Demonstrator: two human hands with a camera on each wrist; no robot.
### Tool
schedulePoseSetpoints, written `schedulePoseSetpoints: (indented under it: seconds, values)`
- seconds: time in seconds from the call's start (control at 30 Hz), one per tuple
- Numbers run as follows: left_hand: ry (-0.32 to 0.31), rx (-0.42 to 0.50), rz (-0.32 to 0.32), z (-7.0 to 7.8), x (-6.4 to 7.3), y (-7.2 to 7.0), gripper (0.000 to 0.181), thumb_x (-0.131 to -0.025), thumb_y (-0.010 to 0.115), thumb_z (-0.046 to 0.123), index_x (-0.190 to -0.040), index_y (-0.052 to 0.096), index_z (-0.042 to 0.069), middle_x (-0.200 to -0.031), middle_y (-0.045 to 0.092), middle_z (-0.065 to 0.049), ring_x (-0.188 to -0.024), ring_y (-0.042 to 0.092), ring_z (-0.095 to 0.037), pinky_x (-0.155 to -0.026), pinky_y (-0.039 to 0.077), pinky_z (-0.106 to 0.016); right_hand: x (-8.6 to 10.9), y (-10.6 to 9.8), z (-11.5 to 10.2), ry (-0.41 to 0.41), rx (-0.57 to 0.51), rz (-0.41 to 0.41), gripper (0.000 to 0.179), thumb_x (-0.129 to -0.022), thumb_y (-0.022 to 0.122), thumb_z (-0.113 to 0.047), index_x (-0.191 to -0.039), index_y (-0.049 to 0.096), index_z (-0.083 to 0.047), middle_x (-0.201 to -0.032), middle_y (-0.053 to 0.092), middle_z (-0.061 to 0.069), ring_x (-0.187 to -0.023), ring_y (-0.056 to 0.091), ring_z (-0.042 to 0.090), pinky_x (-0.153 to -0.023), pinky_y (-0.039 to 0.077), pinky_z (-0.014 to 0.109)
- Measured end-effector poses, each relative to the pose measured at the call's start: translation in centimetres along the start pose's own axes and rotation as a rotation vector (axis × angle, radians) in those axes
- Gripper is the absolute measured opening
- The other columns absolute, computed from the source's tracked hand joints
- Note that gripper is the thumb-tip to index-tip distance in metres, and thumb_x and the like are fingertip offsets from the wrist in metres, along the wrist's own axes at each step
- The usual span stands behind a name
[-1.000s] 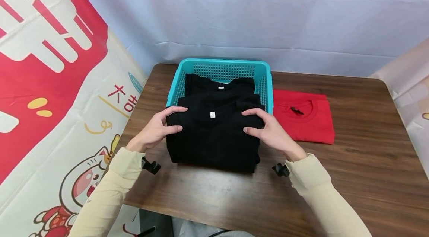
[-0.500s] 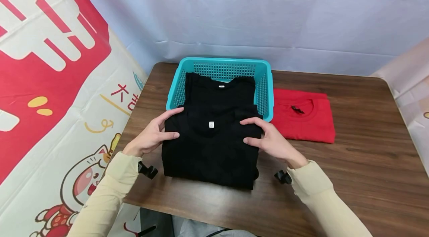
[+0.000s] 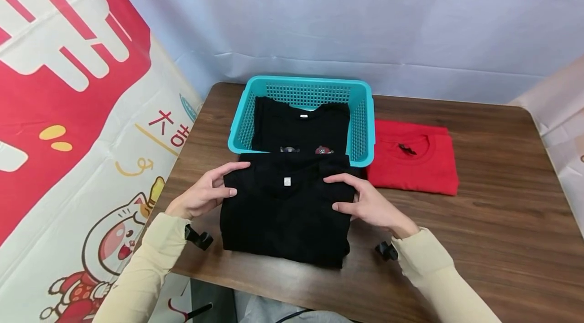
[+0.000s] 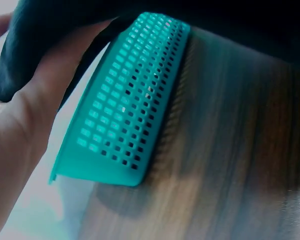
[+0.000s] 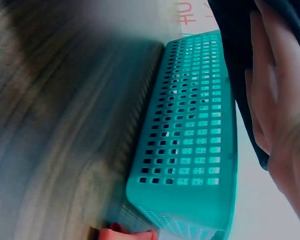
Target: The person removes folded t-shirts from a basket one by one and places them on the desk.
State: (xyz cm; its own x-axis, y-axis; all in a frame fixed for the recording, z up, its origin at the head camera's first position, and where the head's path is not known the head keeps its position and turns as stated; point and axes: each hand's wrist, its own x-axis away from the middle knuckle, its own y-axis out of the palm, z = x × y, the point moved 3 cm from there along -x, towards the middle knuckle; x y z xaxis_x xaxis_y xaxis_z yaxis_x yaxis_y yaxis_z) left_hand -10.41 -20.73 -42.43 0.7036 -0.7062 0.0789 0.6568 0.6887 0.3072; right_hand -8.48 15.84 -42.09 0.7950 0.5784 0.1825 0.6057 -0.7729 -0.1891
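A folded black T-shirt [image 3: 285,221] with a small white neck label is held between both hands, above the table in front of the basket. My left hand [image 3: 203,193] grips its left edge, thumb and a finger on top. At the right edge my right hand [image 3: 367,204] grips it the same way, and in the right wrist view its other fingers [image 5: 270,75] lie beneath the cloth. Another folded black T-shirt [image 3: 303,128], with small printed figures, lies inside the turquoise basket [image 3: 369,125]. The held shirt hides part of the basket's front rim.
To the right of the basket a folded red T-shirt [image 3: 415,171] lies on the brown wooden table [image 3: 493,160]. A pale cloth [image 3: 365,19] hangs behind the table. A printed red and white cloth [image 3: 123,125] hangs at the left.
Both hands have drawn the held black T-shirt back from over the basket toward the person. The shirt in the basket now shows more, including its printed figures.
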Motion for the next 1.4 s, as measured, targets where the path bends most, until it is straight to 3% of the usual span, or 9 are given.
schedulePoseSetpoints:
  seconds: [0.13, 0.2, 0.3, 0.4, 0.47, 0.93, 1.13, 1.27, 1.4]
  values:
    - [0.003, 0.056, -0.089, -0.6, 0.3, -0.1, 0.057, -0.094, 0.046, -0.008, -0.147, 0.037, 0.010, -0.050, 0.023, -0.001, -0.039, 0.021, -0.020, -0.041, 0.018, -0.031, 0.1, 0.5, 0.8, 0.009, -0.061, -0.053, 0.052, -0.090, 0.066, -0.008, -0.138, 0.047, -0.010, -0.106, 0.070, 0.019, -0.053, 0.061, 0.016, -0.045, 0.047, 0.029]
    - [-0.005, 0.070, -0.133, -0.9, 0.4, -0.1, 0.057, -0.094, 0.045, -0.008, -0.148, 0.036, 0.008, -0.055, 0.037, 0.003, -0.043, 0.034, -0.014, -0.041, 0.028, -0.025, 0.2, 0.8, 1.2, 0.012, -0.104, -0.080, 0.053, -0.090, 0.065, -0.007, -0.139, 0.046, -0.009, -0.109, 0.068, 0.021, -0.066, 0.069, 0.019, -0.052, 0.054, 0.031]
    - [-0.033, 0.108, -0.186, -1.3, 0.4, -0.1, 0.060, -0.094, 0.042, -0.009, -0.151, 0.028, 0.004, -0.102, 0.064, 0.000, -0.074, 0.059, -0.009, -0.067, 0.051, -0.019, 0.1, 1.3, 1.7, 0.012, -0.159, -0.114, 0.053, -0.090, 0.064, -0.005, -0.140, 0.043, -0.006, -0.116, 0.064, 0.025, -0.083, 0.072, 0.021, -0.065, 0.059, 0.037]
    - [-0.071, 0.136, -0.199, -1.7, 0.2, -0.1, 0.063, -0.095, 0.041, -0.010, -0.153, 0.019, 0.004, -0.152, 0.037, -0.008, -0.117, 0.055, -0.015, -0.101, 0.047, -0.029, 0.0, 1.5, 2.2, 0.014, -0.187, -0.128, 0.053, -0.091, 0.063, -0.004, -0.140, 0.043, -0.006, -0.120, 0.061, 0.026, -0.087, 0.072, 0.021, -0.070, 0.059, 0.040]
    - [-0.093, 0.125, -0.176, -2.0, 0.0, -0.2, 0.065, -0.095, 0.041, -0.010, -0.154, 0.018, 0.005, -0.155, 0.032, -0.008, -0.126, 0.050, -0.015, -0.106, 0.043, -0.033, -0.1, 1.6, 2.5, 0.016, -0.186, -0.131, 0.053, -0.091, 0.063, -0.005, -0.140, 0.043, -0.006, -0.120, 0.061, 0.026, -0.087, 0.072, 0.019, -0.070, 0.059, 0.039]
    - [-0.166, 0.055, -0.084, -3.8, -0.5, -1.0, 0.064, -0.096, 0.045, -0.002, -0.154, 0.019, 0.006, -0.161, 0.013, -0.011, -0.133, 0.042, -0.015, -0.109, 0.039, -0.028, -0.7, 1.7, 3.9, 0.096, -0.193, -0.107, 0.053, -0.091, 0.061, -0.001, -0.140, 0.043, -0.007, -0.122, 0.061, 0.024, -0.087, 0.072, 0.022, -0.073, 0.059, 0.040]
    - [-0.202, 0.053, -0.060, -4.5, -0.6, -1.6, 0.063, -0.097, 0.048, 0.002, -0.154, 0.021, 0.008, -0.158, 0.022, -0.010, -0.130, 0.046, -0.015, -0.106, 0.043, -0.030, -1.0, 1.7, 4.5, 0.130, -0.162, -0.107, 0.053, -0.090, 0.060, 0.001, -0.140, 0.043, -0.009, -0.123, 0.060, 0.022, -0.089, 0.070, 0.023, -0.072, 0.059, 0.039]
    - [-0.247, 0.028, -0.039, -5.2, -0.7, -1.8, 0.062, -0.098, 0.048, 0.002, -0.154, 0.022, 0.010, -0.154, 0.034, -0.010, -0.127, 0.051, -0.016, -0.103, 0.046, -0.034, -1.3, 1.9, 4.9, 0.144, -0.048, -0.093, 0.051, -0.090, 0.060, 0.000, -0.138, 0.045, -0.010, -0.123, 0.059, 0.018, -0.083, 0.068, 0.020, -0.064, 0.058, 0.035]
    - [-0.287, -0.026, -0.010, -5.5, -0.8, -1.9, 0.063, -0.097, 0.051, 0.006, -0.154, 0.024, 0.010, -0.154, 0.033, -0.013, -0.126, 0.051, -0.017, -0.102, 0.047, -0.036, -1.5, 2.1, 5.0, 0.125, 0.103, -0.070, 0.049, -0.089, 0.060, 0.000, -0.136, 0.048, -0.009, -0.124, 0.056, 0.017, -0.077, 0.064, 0.018, -0.061, 0.054, 0.031]
